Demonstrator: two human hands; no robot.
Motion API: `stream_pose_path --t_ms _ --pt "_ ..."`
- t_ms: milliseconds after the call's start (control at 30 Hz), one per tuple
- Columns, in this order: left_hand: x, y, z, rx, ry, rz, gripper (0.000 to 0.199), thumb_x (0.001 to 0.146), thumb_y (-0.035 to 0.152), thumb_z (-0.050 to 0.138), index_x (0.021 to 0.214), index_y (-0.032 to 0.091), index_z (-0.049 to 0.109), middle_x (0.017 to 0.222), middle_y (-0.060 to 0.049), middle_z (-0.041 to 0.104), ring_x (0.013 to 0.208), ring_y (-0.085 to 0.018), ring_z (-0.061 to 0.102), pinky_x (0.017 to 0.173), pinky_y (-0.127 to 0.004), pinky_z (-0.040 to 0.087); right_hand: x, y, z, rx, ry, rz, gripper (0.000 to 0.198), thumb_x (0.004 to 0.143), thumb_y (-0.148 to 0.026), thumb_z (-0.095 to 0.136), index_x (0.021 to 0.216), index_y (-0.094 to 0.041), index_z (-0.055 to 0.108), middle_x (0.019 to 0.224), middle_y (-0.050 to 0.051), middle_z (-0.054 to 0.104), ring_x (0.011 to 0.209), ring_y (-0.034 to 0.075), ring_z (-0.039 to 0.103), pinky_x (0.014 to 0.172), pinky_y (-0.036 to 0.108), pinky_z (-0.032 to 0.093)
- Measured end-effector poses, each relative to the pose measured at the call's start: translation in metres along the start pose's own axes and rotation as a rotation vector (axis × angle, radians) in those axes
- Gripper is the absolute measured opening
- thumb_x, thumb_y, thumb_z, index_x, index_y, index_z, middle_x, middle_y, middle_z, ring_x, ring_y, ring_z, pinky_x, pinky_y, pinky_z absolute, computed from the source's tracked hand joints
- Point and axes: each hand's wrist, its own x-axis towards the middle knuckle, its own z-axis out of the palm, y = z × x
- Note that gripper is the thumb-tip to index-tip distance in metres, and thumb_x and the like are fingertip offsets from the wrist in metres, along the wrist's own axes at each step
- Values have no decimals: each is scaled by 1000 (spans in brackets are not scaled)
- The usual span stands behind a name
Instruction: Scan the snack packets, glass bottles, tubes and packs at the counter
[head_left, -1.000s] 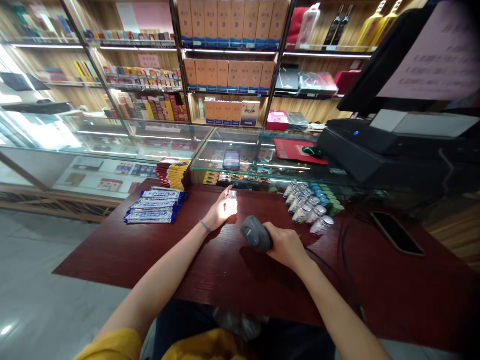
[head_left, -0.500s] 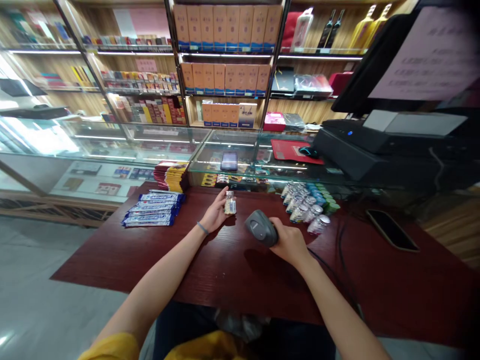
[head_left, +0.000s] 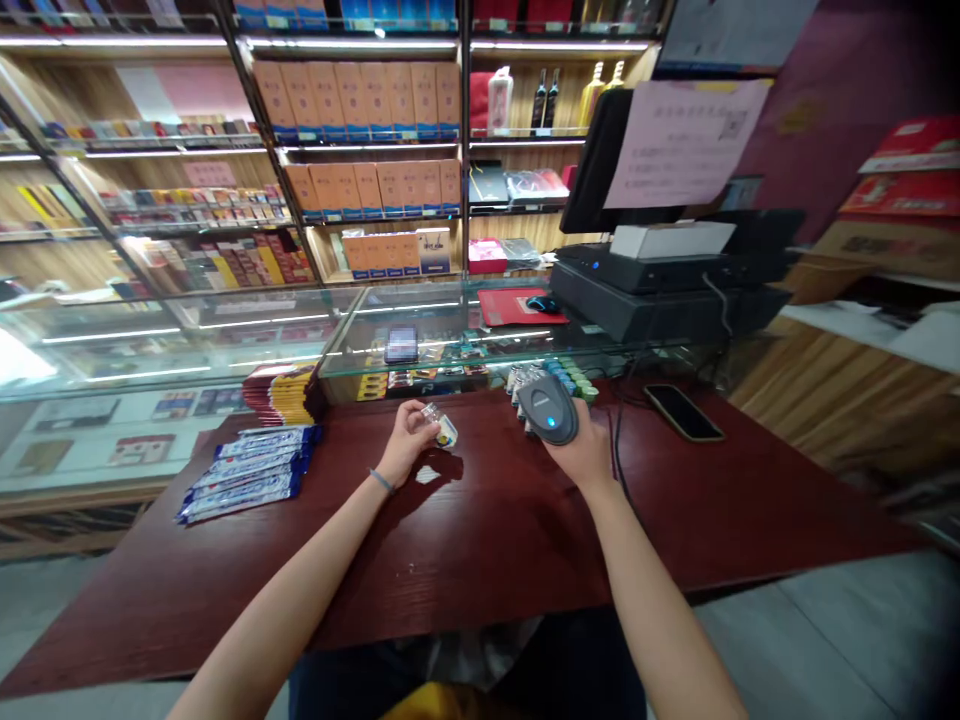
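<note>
My left hand [head_left: 407, 443] pinches a small clear bottle [head_left: 444, 430] near its capped end, tilted and just above the dark red table [head_left: 480, 540]. A label shows on the bottle's lower side. In my right hand [head_left: 587, 448] is a grey barcode scanner [head_left: 550, 409], a blue light glowing on its top. Behind the scanner stand rows of small bottles [head_left: 525, 378], partly hidden by it, with green-topped ones [head_left: 585, 386] at their right. Left of my left hand lies a fanned stack of blue-and-white packets [head_left: 251, 470].
Red and yellow packets [head_left: 289, 395] stand behind the blue ones. A glass display counter [head_left: 442, 300] borders the table's far side, a small screen device [head_left: 401, 344] on it. At right are a phone [head_left: 684, 411], cables and a monitor [head_left: 600, 165] on a black register.
The view has swung right. The bottle has gone from upright to tilted in my left hand. My right hand has carried the scanner right, towards the bottle rows, and its light now shows blue.
</note>
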Motion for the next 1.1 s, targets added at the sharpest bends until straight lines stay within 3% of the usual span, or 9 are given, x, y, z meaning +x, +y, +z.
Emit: stream_pose_path --t_ms 200,333,467,733,1100 --pt "6 -17 69 191 -9 185 50 70 29 82 105 23 47 92 1 57 82 -14 63 77 -29 50 4 20 -13 74 118 239 42 78 -45 65 110 -20 55 80 10 73 72 30 71 59 33 48" --pt "5 -34 118 324 -8 221 49 68 19 80 104 22 47 89 1 57 83 -16 60 79 -29 48 6 34 -17 151 204 347 38 77 -45 65 103 -21 54 85 12 73 78 31 71 63 34 50" --pt "6 -56 150 396 -11 218 58 67 19 82 112 22 44 91 0 56 86 -17 59 78 -30 46 8 46 -17 213 284 416 43 76 -45 64 108 -18 55 88 16 73 82 32 71 66 36 52" --pt "13 -84 174 527 20 292 59 69 20 81 117 21 46 98 -2 53 88 -18 56 79 -31 45 10 60 -17 339 371 474 41 77 -43 64 108 -17 56 87 15 71 97 32 69 75 38 54" --pt "12 -90 175 500 6 259 60 69 19 79 120 21 47 96 -1 50 84 -16 54 74 -30 47 9 61 -17 376 393 504 48 77 -43 64 115 -16 54 97 18 71 100 31 69 77 38 54"
